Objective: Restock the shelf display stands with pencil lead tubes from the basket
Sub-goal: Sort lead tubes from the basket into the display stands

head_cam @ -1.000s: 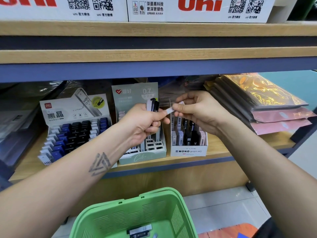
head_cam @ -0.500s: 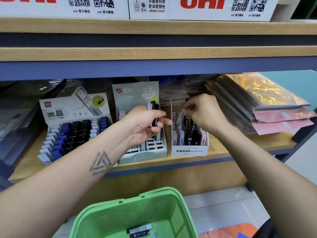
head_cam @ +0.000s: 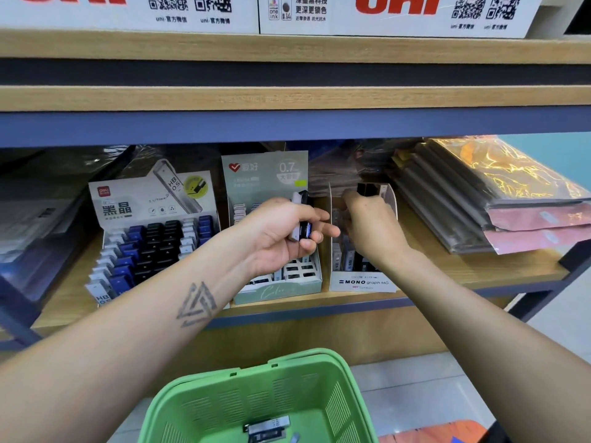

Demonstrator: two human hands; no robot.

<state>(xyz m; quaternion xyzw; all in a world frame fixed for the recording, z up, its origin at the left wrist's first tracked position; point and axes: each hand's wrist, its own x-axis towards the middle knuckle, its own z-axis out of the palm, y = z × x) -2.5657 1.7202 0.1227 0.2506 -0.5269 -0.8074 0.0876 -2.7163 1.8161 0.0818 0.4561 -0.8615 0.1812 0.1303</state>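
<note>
My left hand [head_cam: 281, 235] is closed around a small bunch of pencil lead tubes [head_cam: 302, 219], held upright in front of the pale green 0.7 display stand [head_cam: 281, 290]. My right hand [head_cam: 372, 228] reaches down into the white MONO graph MG stand [head_cam: 363, 282], fingers bent among the tubes there; whether it still holds a tube is hidden. To the left stands a Deli HB 0.5 stand [head_cam: 150, 247] full of blue, black and white tubes. The green basket [head_cam: 339, 398] sits below with a few tubes [head_cam: 267, 426] on its bottom.
Stacked plastic-wrapped packs [head_cam: 499, 199] lie on the wooden shelf [head_cam: 463, 270] right of the MONO stand. Dark wrapped goods [head_cam: 41, 212] fill the left. A blue shelf rail [head_cam: 287, 124] hangs overhead, with white uni boxes [head_cam: 399, 14] above it. The floor [head_cam: 415, 388] is tiled.
My right hand took a white tube from the left hand's bunch and moved right and down into the MONO stand. The left hand stayed in place with the rest.
</note>
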